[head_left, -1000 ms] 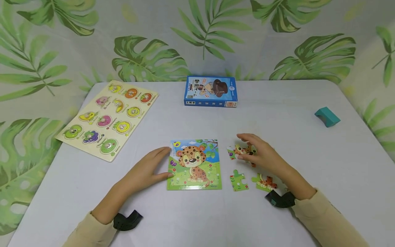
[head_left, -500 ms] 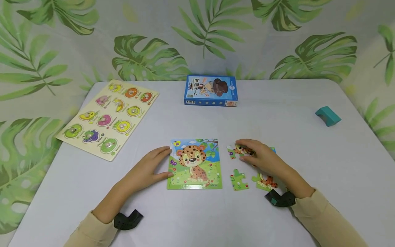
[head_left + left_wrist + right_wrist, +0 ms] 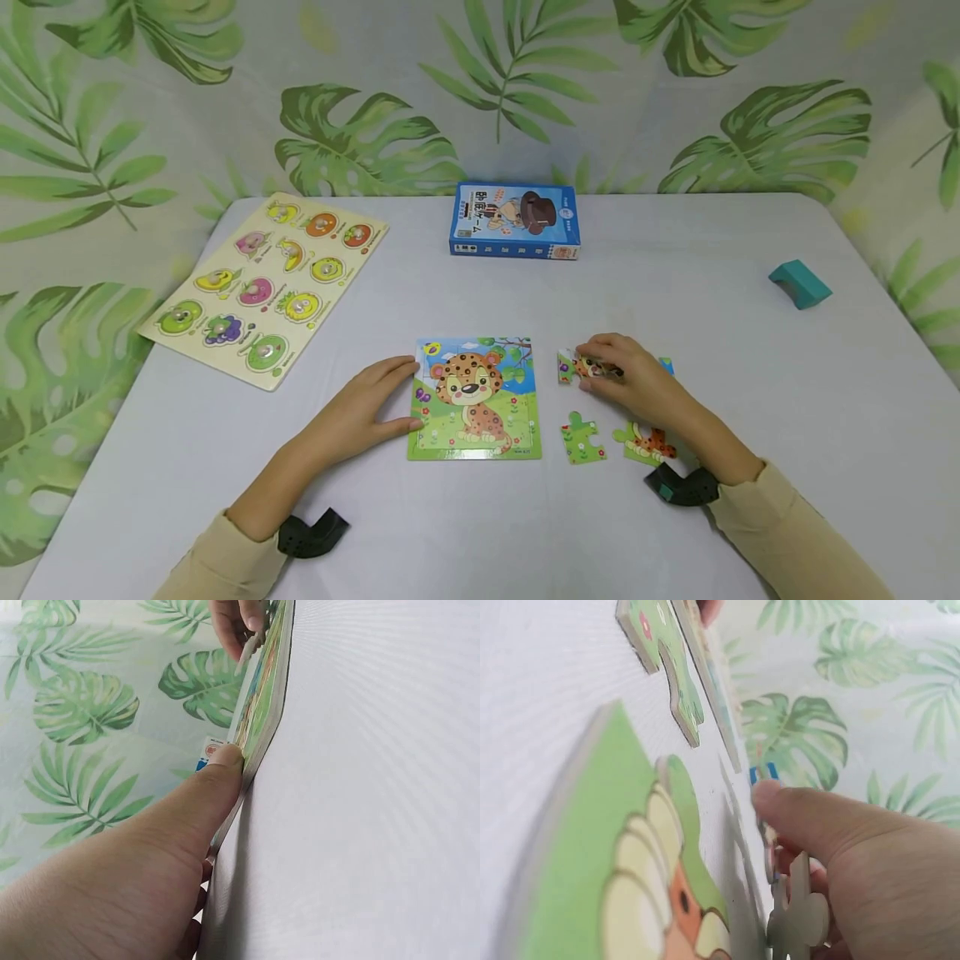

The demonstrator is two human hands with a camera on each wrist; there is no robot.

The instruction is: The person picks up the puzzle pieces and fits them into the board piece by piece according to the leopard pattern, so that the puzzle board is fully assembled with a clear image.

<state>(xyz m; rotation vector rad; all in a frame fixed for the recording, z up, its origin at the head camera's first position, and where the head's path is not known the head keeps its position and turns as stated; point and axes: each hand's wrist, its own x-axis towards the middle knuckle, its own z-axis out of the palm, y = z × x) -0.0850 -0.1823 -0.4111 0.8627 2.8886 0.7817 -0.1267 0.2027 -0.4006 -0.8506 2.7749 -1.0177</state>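
Note:
My left hand (image 3: pixel 371 400) rests at the left edge of a square jigsaw board (image 3: pixel 468 454), its thumb and fingers spread along the rim. The board bears a spotted leopard cub picture. In the left wrist view, the thumb (image 3: pixel 225 755) lies on the board's edge. To the right of the board, my right hand (image 3: pixel 626 371) pinches a jigsaw piece (image 3: pixel 565 367) with a purple butterfly and part of the cub's face. The left wrist view shows this piece (image 3: pixel 247 656) tilted up, edge on. The right hand hides part of it.
A green jigsaw piece (image 3: pixel 582 439) and one with the cub's paws (image 3: pixel 647 443) lie nearer me. A blue-cornered piece (image 3: pixel 666 365) shows behind the right hand. Farther out are a fruit peg board (image 3: pixel 262 292), a blue game box (image 3: pixel 513 221) and a teal block (image 3: pixel 800 283).
My right hand has closed its fingers and thumb on the butterfly piece, which has tilted up and shifted slightly. The left hand stays at the board's edge.

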